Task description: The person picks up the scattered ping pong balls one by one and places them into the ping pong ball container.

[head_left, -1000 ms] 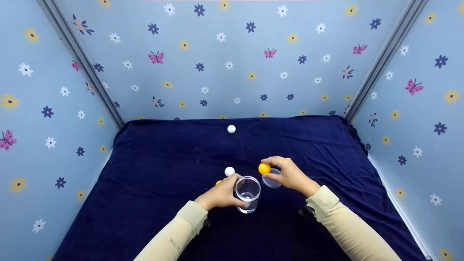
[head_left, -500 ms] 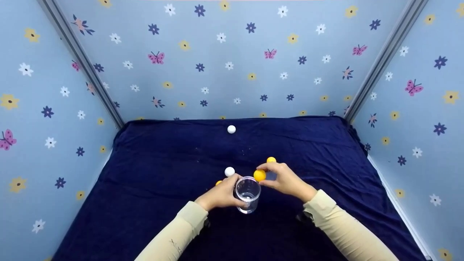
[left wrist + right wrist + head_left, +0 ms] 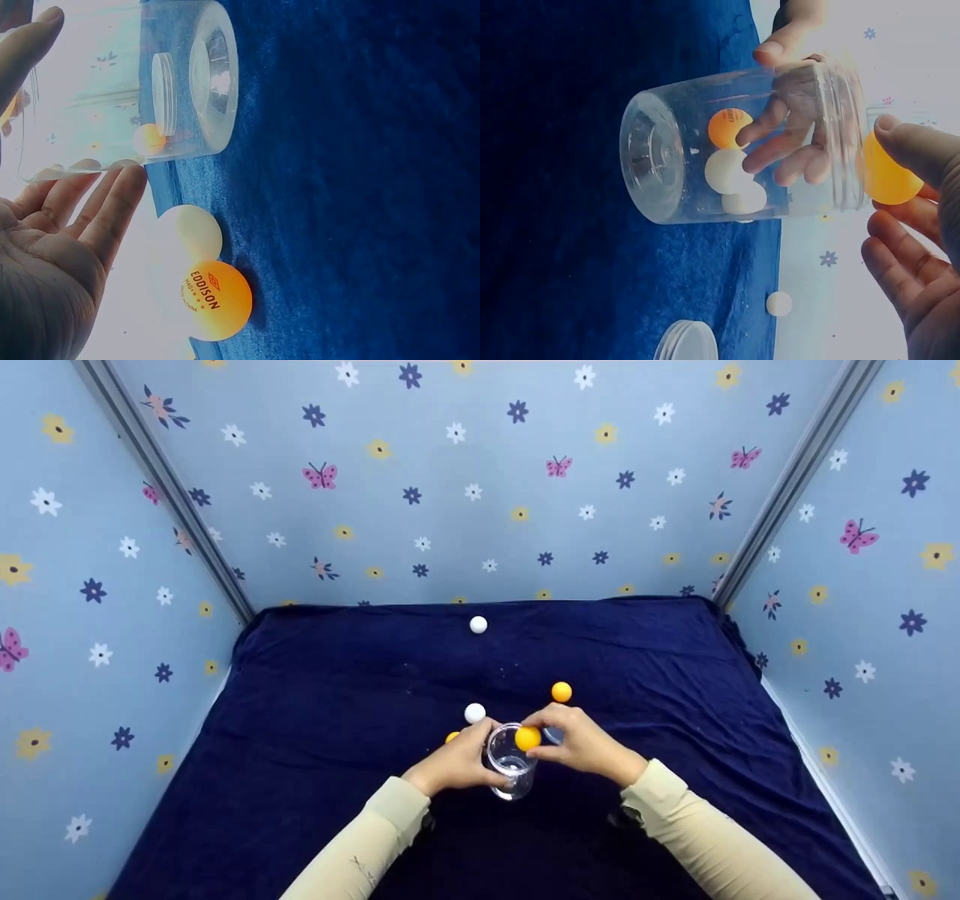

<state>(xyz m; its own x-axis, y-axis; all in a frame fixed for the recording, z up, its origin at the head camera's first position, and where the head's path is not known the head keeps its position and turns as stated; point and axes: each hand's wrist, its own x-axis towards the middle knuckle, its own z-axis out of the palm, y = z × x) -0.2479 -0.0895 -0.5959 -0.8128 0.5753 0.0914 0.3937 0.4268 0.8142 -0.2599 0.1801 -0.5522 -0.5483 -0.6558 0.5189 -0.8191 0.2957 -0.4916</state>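
Gripping the jar (image 3: 516, 769), left hand (image 3: 456, 759) sits near an EDDISON ball (image 3: 217, 301); right hand (image 3: 581, 742) pinches another ball (image 3: 528, 738).

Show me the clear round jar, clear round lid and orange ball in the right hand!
Clear round jar (image 3: 694, 131): right wrist view, side wall.
Clear round lid (image 3: 698, 345): right wrist view, flat face.
Pinched orange ball (image 3: 528, 739): head view, middle.

Access to the jar (image 3: 514, 769) is bounded on its left by the left hand (image 3: 454, 763) and at the mouth's right by an orange ball (image 3: 528, 739) pinched in the right hand (image 3: 583, 744). A white ball (image 3: 475, 712) obstructs passage just beyond the left hand; farther left, the cloth (image 3: 322, 712) affords a wide lane.
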